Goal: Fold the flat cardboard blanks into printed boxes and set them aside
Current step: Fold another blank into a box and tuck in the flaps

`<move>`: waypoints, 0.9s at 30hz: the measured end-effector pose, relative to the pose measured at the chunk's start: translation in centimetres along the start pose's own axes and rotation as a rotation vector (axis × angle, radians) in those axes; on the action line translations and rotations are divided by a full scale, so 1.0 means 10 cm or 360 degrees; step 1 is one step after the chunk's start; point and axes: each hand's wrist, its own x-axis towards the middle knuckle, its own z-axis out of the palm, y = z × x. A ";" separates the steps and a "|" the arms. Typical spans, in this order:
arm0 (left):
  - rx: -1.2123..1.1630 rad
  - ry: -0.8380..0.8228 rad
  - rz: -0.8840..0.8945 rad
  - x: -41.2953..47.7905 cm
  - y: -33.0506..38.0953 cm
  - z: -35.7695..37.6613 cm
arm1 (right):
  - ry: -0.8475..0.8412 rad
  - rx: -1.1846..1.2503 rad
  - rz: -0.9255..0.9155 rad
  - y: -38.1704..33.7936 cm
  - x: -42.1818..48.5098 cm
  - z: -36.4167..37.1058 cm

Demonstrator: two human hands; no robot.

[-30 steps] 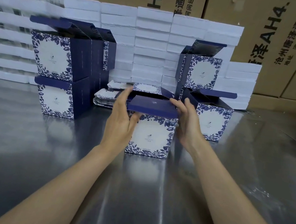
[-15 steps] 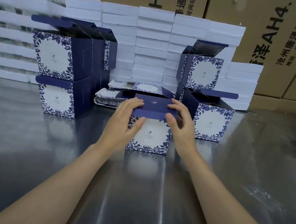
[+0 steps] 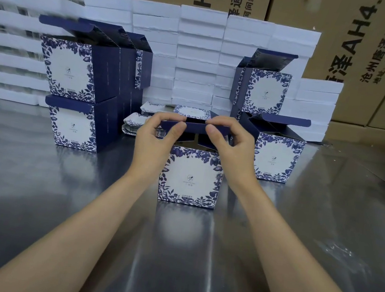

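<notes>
1. We pinch the navy top flap (image 3: 195,129) of the box (image 3: 189,177) at mid-table, left hand (image 3: 157,138) and right hand (image 3: 229,145) both grasping it.
2. Finished boxes (image 3: 75,96) stand far left and far right; flat blanks (image 3: 141,120) remain behind.
3. The steel table (image 3: 32,198) backs onto white foam stacks (image 3: 198,56) and cartons (image 3: 371,47).
</notes>
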 end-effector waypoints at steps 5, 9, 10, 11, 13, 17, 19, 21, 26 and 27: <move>0.0058 0.0007 0.0045 0.01 0.00 -0.01 | 0.0004 -0.0170 -0.0005 0.04 0.00 -0.02; 0.0144 -0.0030 0.0108 0.02 0.01 -0.05 | 0.0003 -0.0195 -0.0009 0.03 0.01 -0.03; 0.0220 -0.0047 0.0177 0.02 0.01 -0.06 | -0.0010 -0.0190 -0.0018 0.03 0.00 -0.02; 0.0316 -0.0069 0.0279 0.01 0.02 -0.06 | -0.0022 -0.0189 -0.0041 0.02 -0.01 0.00; 0.0443 -0.0110 0.0459 -0.03 0.02 -0.03 | -0.0043 -0.0219 -0.0131 0.02 -0.04 0.05; 0.0316 -0.0070 0.0419 -0.04 0.02 0.02 | -0.0031 -0.0269 -0.0216 0.07 -0.08 0.10; 0.0314 -0.0055 0.0405 -0.04 0.02 0.01 | 0.0010 -0.0198 -0.0131 0.08 -0.09 0.11; 0.0291 -0.0055 0.0391 -0.03 0.02 0.00 | 0.0139 -0.0070 -0.0058 0.09 -0.08 0.10; -0.0020 -0.0026 0.0027 0.01 0.02 -0.04 | 0.0384 0.0153 0.0029 0.09 0.01 0.01; -0.0004 -0.0003 0.0022 0.01 0.01 -0.05 | 0.0397 0.0147 0.0031 0.10 0.01 0.01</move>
